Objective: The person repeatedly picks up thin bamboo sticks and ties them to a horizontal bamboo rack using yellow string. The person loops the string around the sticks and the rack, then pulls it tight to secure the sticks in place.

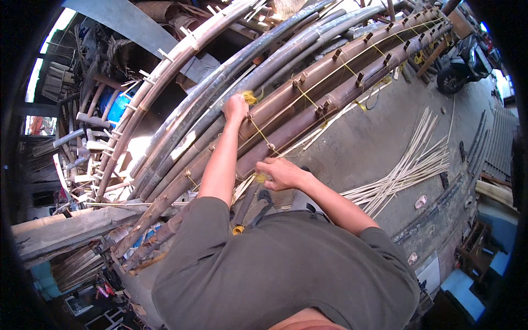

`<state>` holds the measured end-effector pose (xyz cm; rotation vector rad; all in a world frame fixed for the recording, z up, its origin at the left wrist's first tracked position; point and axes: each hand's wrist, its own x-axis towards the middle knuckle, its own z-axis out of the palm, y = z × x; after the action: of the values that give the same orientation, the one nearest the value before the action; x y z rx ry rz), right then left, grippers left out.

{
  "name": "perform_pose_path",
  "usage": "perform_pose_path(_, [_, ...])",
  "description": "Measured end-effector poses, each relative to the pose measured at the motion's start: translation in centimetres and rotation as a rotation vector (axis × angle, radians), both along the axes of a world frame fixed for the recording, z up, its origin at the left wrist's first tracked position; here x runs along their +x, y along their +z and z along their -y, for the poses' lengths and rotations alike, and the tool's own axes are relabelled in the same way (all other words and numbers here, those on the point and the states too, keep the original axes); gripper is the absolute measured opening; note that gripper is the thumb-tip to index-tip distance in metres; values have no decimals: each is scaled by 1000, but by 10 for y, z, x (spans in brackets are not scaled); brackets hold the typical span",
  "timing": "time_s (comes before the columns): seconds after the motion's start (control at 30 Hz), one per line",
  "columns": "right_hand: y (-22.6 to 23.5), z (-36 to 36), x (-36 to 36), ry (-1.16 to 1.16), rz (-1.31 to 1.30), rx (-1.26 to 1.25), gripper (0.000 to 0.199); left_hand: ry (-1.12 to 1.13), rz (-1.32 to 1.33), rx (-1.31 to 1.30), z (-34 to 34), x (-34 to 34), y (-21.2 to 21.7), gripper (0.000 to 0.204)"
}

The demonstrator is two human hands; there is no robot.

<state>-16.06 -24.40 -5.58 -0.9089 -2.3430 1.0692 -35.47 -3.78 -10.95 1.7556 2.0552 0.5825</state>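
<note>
Two long brown bamboo poles (308, 86) run side by side from lower left to upper right, with short wooden pegs (359, 78) standing out of them. Thin yellow string (257, 128) is strung between the pegs. Over the far pole, my left hand (236, 108) is closed on a loose bundle of yellow string (250, 98). My right hand (281, 174) is on the near side of the poles, its fingers pinched together on yellow strands (263, 177), partly hidden and blurred.
More curved bamboo poles (220, 88) lie beyond, with a pegged pole (159, 82) farther left. Thin bamboo strips (404, 165) are piled on the concrete floor (352, 151) at right. A parked motorcycle (465, 66) stands far right; a blue barrel (118, 109) is at left.
</note>
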Motion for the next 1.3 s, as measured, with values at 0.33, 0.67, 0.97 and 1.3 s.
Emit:
perform_pose_path(0.33, [-14,74,-90,-429,-905,-1691,16,-137,-235,-16,141,-114,69,28])
perform_pose_path(0.67, [68,-45,-209,-156,-51,-127,54,-283,254,229,222,-118,-14,41])
perform_pose_path(0.97, [67,-35,-136,258,-433,-615,37,-182,2,-78,227,-119,8,36])
perform_pose_path(1.3, [-30,66,-133,61,-5,-175,46,39,960,93,151,-97,104,28])
